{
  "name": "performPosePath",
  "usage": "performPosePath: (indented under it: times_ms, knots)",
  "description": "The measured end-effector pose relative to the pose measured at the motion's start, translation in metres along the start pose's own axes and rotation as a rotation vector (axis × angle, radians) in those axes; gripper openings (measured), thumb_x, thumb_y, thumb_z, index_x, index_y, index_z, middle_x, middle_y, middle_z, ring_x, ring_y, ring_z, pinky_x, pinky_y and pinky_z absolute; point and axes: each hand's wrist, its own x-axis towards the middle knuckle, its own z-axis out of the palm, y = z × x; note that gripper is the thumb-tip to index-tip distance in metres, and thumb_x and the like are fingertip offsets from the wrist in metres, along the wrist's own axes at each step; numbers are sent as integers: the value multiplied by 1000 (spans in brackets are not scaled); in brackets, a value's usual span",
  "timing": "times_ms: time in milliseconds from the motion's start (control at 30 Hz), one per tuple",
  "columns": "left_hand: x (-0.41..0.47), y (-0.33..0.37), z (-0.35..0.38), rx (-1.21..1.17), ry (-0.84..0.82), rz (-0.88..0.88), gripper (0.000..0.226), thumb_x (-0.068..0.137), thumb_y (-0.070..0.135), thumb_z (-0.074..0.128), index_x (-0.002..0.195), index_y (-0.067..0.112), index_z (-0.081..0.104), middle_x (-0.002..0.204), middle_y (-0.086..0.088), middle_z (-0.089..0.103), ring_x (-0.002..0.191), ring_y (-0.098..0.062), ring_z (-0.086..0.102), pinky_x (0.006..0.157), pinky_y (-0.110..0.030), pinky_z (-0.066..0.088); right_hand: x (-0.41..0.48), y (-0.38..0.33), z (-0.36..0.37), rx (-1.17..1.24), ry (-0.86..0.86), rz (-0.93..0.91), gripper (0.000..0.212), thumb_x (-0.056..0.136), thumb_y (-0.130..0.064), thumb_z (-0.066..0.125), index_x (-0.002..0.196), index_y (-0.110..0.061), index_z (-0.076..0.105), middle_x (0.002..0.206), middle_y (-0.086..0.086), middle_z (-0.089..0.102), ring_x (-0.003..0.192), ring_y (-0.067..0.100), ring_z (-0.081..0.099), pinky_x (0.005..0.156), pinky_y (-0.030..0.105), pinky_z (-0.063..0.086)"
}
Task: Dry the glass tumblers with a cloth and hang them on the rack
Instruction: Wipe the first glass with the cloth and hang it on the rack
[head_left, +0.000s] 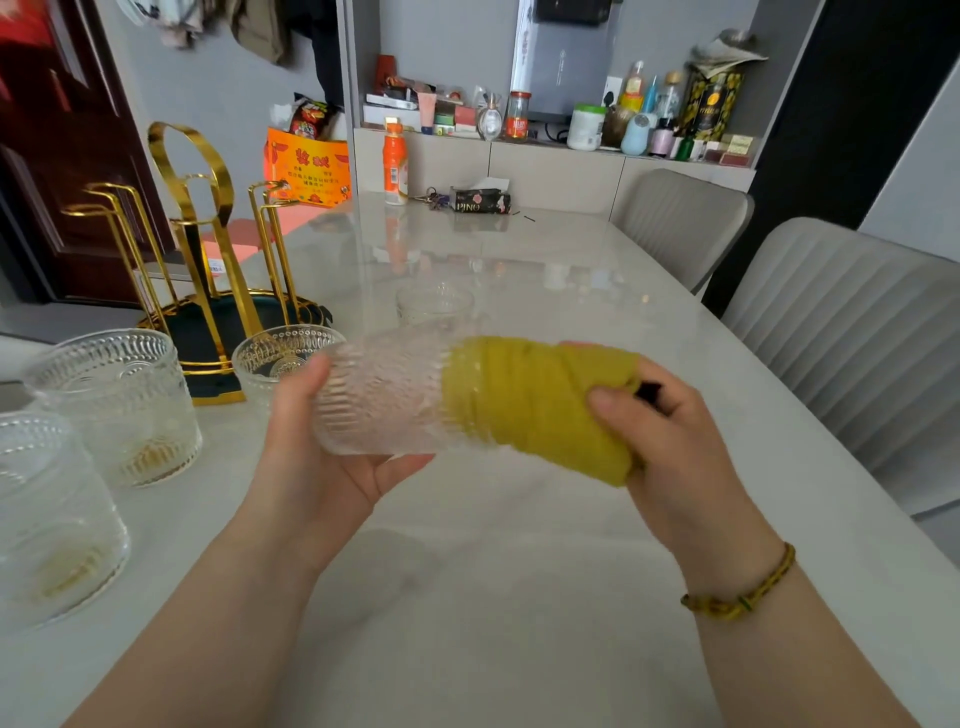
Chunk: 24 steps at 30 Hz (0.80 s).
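My left hand (332, 457) grips a ribbed glass tumbler (384, 395) lying sideways above the table, its base toward the left. My right hand (670, 436) holds a mustard-yellow cloth (540, 405) wrapped over the tumbler's mouth end. Two more tumblers stand at the left, one (119, 405) upright behind another (47, 514) at the edge of view. A third tumbler (280, 353) stands by the rack and a further tumbler (435, 304) sits farther back. The gold wire rack (208, 249) on a dark tray stands at the left with nothing on its prongs.
The pale glossy table (519, 545) runs forward. At its far end are an orange bottle (396, 163), keys and a dark tissue pack (480, 200). Two grey chairs (852, 332) stand along the right side. A cluttered shelf sits behind.
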Motion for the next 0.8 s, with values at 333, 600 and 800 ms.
performPosePath:
  times_ms: [333, 600, 800]
  knots:
    - [-3, -2, 2, -50, -37, 12, 43, 67, 49, 41, 93, 23, 65, 86, 1, 72, 75, -15, 69, 57, -28, 57, 3, 10, 7, 92, 437, 121, 14, 86, -13, 52, 87, -18, 65, 88, -1, 70, 84, 15, 66, 73, 25, 55]
    - [-2, -11, 4, -7, -7, -36, 42, 65, 47, 45, 96, 23, 62, 84, 2, 73, 73, -14, 70, 56, -29, 58, -3, 11, 19, 43, 249, 39, 22, 80, -38, 54, 96, -27, 65, 92, -17, 71, 94, 0, 64, 77, 14, 51]
    - [-3, -10, 5, -47, -70, -74, 48, 67, 51, 54, 103, 19, 60, 89, -2, 72, 73, -17, 70, 54, -31, 57, 0, 13, 20, -14, 292, 11, 29, 83, -2, 57, 91, -29, 62, 81, -14, 70, 75, -2, 64, 65, 12, 50]
